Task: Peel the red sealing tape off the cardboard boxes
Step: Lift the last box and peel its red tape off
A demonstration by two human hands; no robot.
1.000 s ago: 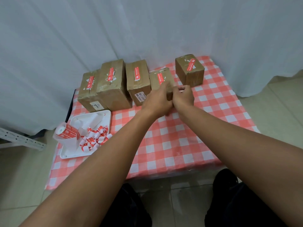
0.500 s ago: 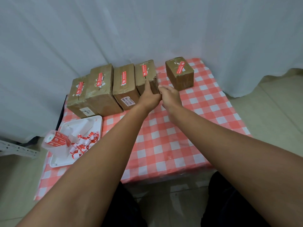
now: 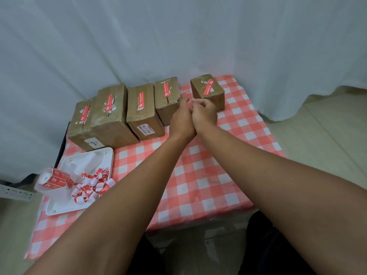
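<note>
White curtain (image 3: 178, 46) backs a red-checked tablecloth (image 3: 208, 175) where five cardboard boxes (image 3: 141, 110) stand in a row, each with red tape (image 3: 165, 89) on top. At left, a white tray (image 3: 67, 207) holds peeled strips (image 3: 93, 185). Between the two rightmost boxes, the left hand (image 3: 181, 120) has its fingers extended and the right hand (image 3: 204, 114) is loosely curled; whether either pinches anything cannot be told.

Four cardboard boxes (image 3: 139, 110) packed side by side along the back left, blocking passage. One open gap between the fourth box (image 3: 167, 96) and a lone box (image 3: 207, 92) at right. White tray (image 3: 59, 207) crowding the front left corner. Checked tablecloth (image 3: 208, 175) bare across centre and right.
</note>
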